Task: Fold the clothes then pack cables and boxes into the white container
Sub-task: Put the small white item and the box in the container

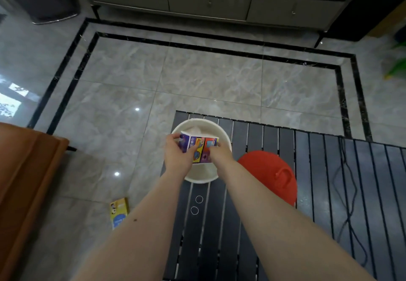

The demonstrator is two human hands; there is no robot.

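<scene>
Both hands grip one colourful box (198,148) over the mouth of the white container (226,142). The left hand (178,153) curls its fingers round the box's left end. The right hand (219,152) curls round the lower right edge. The box sits tilted at rim level; whether its underside touches the contents cannot be determined.

The white container stands at the far left corner of the dark slatted surface (252,225). Its left wall overhangs or meets the surface's left edge; the forearms hide the exact relation. White material (194,130) lies inside the container, behind the box. Its nature is hard to make out.

A red lid (267,170) lies flat just to the right of the container, near but apart from the right forearm. A black cable (345,181) runs in loose loops down the right part of the surface, well apart from the hands. The lower frame edge cuts off the near part of the surface.

Open slats lie between the forearms. A yellow box (119,211) lies on the tiled floor (197,78), left of the surface. A brown wooden furniture edge (26,170) occupies the far left, cut off by the frame.
</scene>
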